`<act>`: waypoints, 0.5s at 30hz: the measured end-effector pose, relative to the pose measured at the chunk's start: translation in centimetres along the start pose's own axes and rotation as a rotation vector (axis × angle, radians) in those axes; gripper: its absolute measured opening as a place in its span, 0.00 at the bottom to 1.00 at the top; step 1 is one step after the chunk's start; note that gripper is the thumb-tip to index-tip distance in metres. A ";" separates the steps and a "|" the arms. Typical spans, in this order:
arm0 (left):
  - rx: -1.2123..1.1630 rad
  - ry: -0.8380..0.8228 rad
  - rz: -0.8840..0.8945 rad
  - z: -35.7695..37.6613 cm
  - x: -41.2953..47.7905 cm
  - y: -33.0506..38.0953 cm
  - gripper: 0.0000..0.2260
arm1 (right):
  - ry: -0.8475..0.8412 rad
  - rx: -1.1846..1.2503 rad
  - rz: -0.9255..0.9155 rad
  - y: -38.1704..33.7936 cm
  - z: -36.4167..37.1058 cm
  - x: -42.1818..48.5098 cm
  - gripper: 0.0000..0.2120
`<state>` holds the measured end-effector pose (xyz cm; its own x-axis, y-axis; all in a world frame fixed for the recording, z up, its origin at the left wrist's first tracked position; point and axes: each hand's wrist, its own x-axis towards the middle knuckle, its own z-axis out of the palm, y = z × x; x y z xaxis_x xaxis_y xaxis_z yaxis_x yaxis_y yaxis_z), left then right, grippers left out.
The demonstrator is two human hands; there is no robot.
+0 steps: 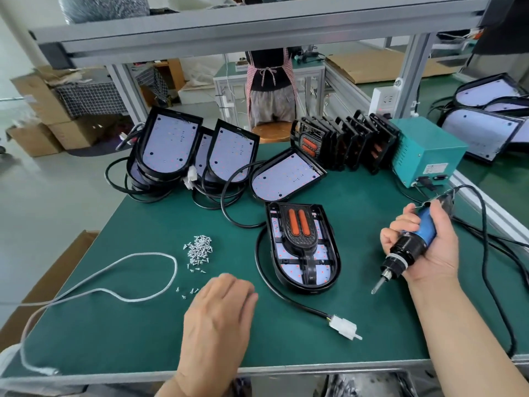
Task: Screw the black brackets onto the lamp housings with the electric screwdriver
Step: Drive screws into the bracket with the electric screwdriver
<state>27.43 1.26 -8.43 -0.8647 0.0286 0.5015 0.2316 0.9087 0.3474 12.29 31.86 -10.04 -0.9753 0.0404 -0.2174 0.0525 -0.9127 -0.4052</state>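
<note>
Lamp housing (pixel 303 253) between left hand (pixel 219 316) and right hand (pixel 440 250) with screwdriver (pixel 426 229).

Single head-worn view (wide-angle), looking forward and steeply down over the green surface (pixel 114 325); near edge close below, far shelf frame (pixel 257 27) overhead.

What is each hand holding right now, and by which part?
The right hand grips the screwdriver round its blue body. The left hand lies knuckles-up on the mat by the screws; whether it pinches one cannot be told.
</note>
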 end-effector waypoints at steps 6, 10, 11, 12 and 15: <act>0.109 -0.225 -0.363 -4.4 2.4 -8.1 0.07 | -0.001 -0.023 -0.007 0.3 0.1 -0.1 0.15; 0.129 -0.326 -0.315 -3.9 2.8 -8.5 0.06 | -0.002 -0.026 -0.011 0.3 0.1 -0.2 0.15; 0.132 -0.335 -0.302 -3.7 2.8 -8.4 0.05 | -0.003 -0.026 -0.011 0.3 0.1 -0.2 0.15; 0.135 -0.338 -0.288 -3.6 2.8 -8.4 0.05 | -0.003 -0.026 -0.009 0.3 0.1 -0.3 0.15; 0.150 -0.358 -0.229 -3.8 3.2 -8.6 0.05 | 0.002 -0.027 -0.004 0.3 0.1 -0.4 0.15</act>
<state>24.35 -8.05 -6.84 -0.9921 -0.0616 0.1097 -0.0279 0.9579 0.2858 12.65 31.50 -9.96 -0.9749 0.0449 -0.2179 0.0546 -0.9012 -0.4299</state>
